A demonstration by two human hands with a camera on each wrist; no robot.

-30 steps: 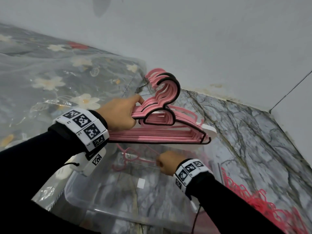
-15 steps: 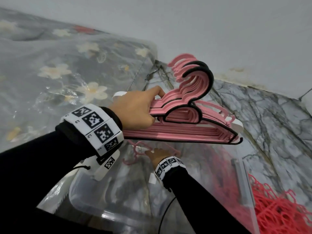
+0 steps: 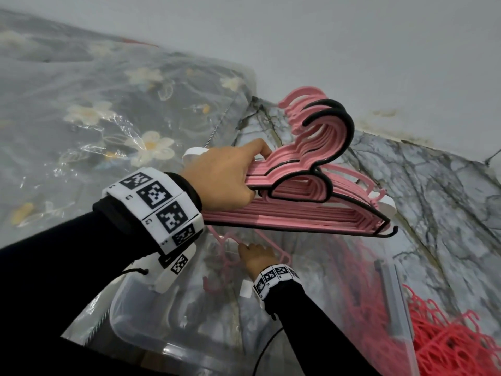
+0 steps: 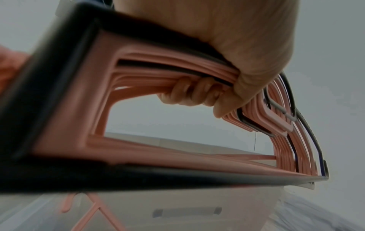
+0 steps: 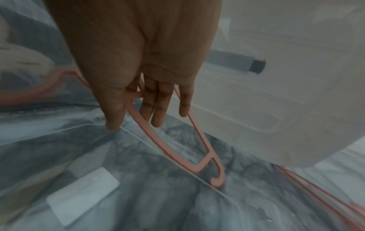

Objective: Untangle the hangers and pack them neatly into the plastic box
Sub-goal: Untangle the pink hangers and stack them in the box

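Marble floor (image 3: 433, 199); left hand (image 3: 225, 180) grips hanger stack (image 3: 311, 213); right hand (image 3: 256, 256) holds one hanger (image 5: 168, 140).

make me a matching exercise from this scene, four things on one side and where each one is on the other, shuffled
Things:
1. bundle of pink hangers
2. single pink hanger
3. red tangle of hangers
4. floral bedding bag

Places:
A. on the marble floor, right of the plastic box
B. left of the box, near the wall
C. gripped in the left hand, above the box
D. inside the box, at the right hand

Pairs: 1-C, 2-D, 3-A, 4-B
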